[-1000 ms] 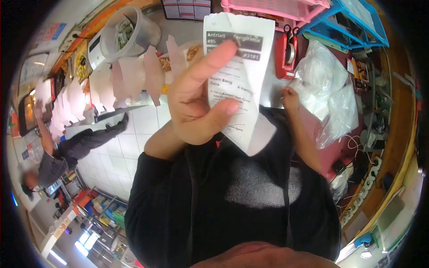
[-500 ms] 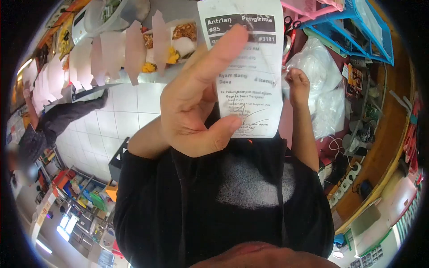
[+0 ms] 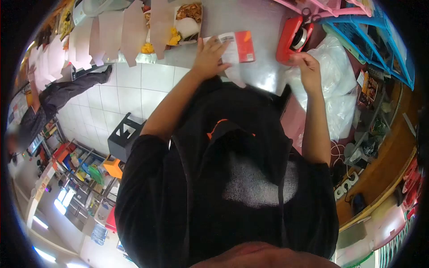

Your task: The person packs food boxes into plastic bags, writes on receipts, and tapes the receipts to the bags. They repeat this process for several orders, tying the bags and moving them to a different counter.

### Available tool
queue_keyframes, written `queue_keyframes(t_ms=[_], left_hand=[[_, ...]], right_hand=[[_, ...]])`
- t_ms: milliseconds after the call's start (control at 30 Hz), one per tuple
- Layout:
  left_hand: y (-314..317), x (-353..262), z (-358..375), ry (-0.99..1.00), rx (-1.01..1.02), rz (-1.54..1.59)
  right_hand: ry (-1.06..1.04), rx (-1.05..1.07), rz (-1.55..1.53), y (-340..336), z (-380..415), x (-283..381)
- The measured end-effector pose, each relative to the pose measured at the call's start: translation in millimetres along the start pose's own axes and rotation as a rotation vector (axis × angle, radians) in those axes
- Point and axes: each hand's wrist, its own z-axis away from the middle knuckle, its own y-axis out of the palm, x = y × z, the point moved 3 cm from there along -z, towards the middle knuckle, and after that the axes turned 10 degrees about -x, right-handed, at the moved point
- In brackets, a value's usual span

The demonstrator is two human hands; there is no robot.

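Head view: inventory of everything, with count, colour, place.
Tape dispenser: 1, red, counter's right side
Printed sheets: count unclear, red and white, counter
Food boxes: several, white, upper left
Plastic bags: several, clear, right
Scissors: 1, dark, beyond dispenser
Racks: 2, blue and pink, upper right
Counter: 1, grey, top centre
Power strip: 1, white, lower right
Floor: white-tiled, left
Co-worker: 1, dark clothes, far left
Rest: too blurred
Left hand: 1, bare, on sheets
Right hand: 1, bare, at dispenser

One round-edged, wide-angle view from the wearer's head, facing forward and steeply down: black top (image 3: 241, 196) very near at six o'clock, metal counter (image 3: 266, 44) within arm's reach at twelve, tiled floor (image 3: 129, 87) farther off at ten.
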Motion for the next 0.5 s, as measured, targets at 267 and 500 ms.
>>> queue_keyframes(t_ms=[267, 500], left_hand=[[4.6, 18.7, -12.7, -0.065, -0.167, 0.006], [11.2, 25.9, -13.7, -0.144, -0.077, -0.058]], right_hand=[[-0.275, 0.426, 0.635, 136.5, -21.1, 8.0], [-0.272, 0.377, 1.229, 210.8, -35.4, 1.6]])
